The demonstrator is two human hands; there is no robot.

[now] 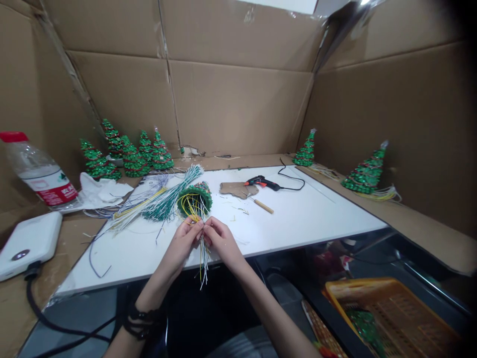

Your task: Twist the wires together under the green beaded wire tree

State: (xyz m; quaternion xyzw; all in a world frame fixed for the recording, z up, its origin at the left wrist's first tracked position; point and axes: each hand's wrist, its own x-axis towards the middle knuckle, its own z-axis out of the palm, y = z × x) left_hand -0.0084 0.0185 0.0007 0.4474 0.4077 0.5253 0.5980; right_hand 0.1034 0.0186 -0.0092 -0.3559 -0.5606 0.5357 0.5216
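A small green beaded Christmas tree [204, 191] lies on its side on the white board, its hollow base facing me. Yellow, white and green wires [203, 258] come out of that base and hang down past the board's front edge. My left hand [189, 234] pinches the wires just below the base. Right beside it, my right hand [219, 237] pinches the same bundle, fingertips nearly meeting the left ones. Exactly which strands each hand grips is hidden by the fingers. To the left of the tree lies a thick bundle of green and white wires [175, 191].
On the white board [316, 214] are a hot glue gun [263, 182], a cardboard scrap [234, 189] and a wooden-handled tool [263, 206]. Several beaded trees [136, 156] stand back left, two at right. A bottle [44, 174] and white device [32, 243] are left, an orange basket [391, 303] lower right.
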